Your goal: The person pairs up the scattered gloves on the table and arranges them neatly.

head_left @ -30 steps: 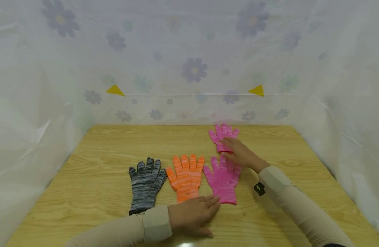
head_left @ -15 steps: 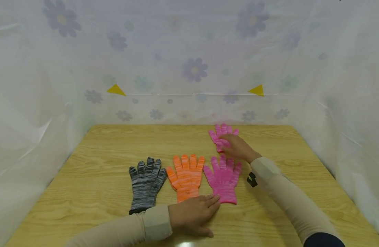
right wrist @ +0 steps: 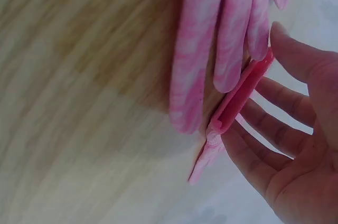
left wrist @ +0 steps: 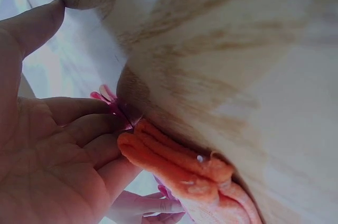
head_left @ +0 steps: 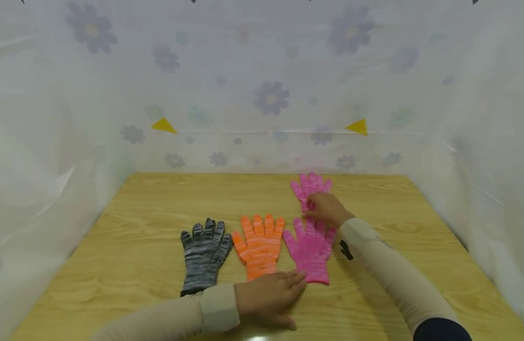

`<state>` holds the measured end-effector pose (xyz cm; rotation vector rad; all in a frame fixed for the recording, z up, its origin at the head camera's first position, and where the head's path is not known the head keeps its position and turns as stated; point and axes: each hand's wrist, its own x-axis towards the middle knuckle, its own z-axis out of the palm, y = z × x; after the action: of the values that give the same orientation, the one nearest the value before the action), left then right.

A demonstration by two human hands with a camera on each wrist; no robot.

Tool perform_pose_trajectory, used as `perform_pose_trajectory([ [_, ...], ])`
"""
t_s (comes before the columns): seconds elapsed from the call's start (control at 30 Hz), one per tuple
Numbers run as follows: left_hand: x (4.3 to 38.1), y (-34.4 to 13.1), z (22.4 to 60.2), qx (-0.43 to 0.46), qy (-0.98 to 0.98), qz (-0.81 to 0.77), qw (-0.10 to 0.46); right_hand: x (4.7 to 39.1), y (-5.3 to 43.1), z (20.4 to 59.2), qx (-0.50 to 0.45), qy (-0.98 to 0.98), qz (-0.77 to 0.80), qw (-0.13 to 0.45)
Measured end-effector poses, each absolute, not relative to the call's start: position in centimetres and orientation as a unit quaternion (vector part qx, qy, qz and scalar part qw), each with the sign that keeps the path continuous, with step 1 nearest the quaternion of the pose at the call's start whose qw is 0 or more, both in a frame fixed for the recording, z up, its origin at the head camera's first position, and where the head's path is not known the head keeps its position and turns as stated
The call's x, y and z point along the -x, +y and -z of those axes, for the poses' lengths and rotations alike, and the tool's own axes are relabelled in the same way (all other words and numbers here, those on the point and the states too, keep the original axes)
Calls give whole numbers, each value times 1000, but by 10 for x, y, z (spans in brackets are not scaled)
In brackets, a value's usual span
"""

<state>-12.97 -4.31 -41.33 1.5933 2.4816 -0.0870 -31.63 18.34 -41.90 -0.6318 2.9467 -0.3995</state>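
My left hand (head_left: pixel 268 296) lies flat with fingers straight, its fingertips resting on the cuff of the near pink glove (head_left: pixel 311 255). It covers the lower edge of the orange glove (head_left: pixel 259 246). Orange cuff folds (left wrist: pixel 179 166) appear beside the fingers in the left wrist view. My right hand (head_left: pixel 329 208) is over the cuff end of a second pink glove (head_left: pixel 311 183), farther back. In the right wrist view, my fingers touch that glove's cuff (right wrist: pixel 240 97), while the thumb (right wrist: pixel 296 57) stands apart from them, near the cuff edge. The hand covers some fingertips of the near pink glove.
A grey-and-black striped glove (head_left: pixel 205 255) lies left of the orange one, partly behind my left sleeve (head_left: pixel 159 317). The wooden table (head_left: pixel 130 227) meets a white flowered curtain (head_left: pixel 219 94) at its back and sides. Two yellow triangles (head_left: pixel 357 127) mark the curtain.
My right hand first shifted back over the far pink glove, then came slightly toward me to its cuff, its fingers bending more. My left hand keeps its place on the near gloves.
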Motion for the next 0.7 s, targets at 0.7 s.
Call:
perform_pose_trajectory([
  [0.7,126,-44,411,-540,835,21,101,315,174,415,218,971,100,9],
])
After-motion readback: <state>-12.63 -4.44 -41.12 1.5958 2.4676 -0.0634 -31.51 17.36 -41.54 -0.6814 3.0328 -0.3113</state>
